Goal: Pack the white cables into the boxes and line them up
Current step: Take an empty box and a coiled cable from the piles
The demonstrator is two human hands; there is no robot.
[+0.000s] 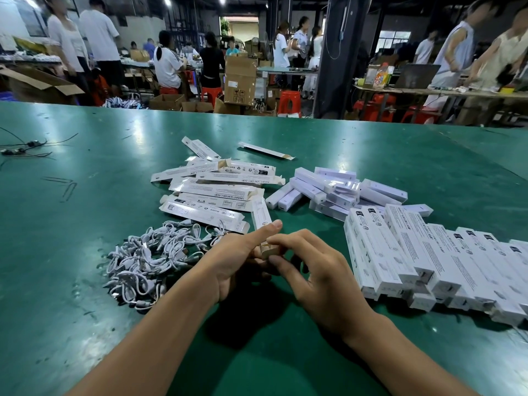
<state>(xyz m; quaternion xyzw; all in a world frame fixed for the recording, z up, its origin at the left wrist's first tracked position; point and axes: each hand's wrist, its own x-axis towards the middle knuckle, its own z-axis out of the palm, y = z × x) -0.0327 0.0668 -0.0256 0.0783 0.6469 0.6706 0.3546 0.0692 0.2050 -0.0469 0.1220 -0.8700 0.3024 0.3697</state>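
Fingers [285,238] of the left hand [237,258] and right hand [320,272] pinch the near end of a box [260,214], probably tucking its flap; next it should join the packed row [414,252] squarely.

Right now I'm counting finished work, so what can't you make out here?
Head view:
- held box: left hand and right hand cover it; contents hidden.
- packed row: cut off by right edge; count unknown.
- cables: tangled heap, uncountable.

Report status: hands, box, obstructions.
Left hand, right hand both gripping long white cardboard box at near end. White cable pile lies left. Nothing blocking.
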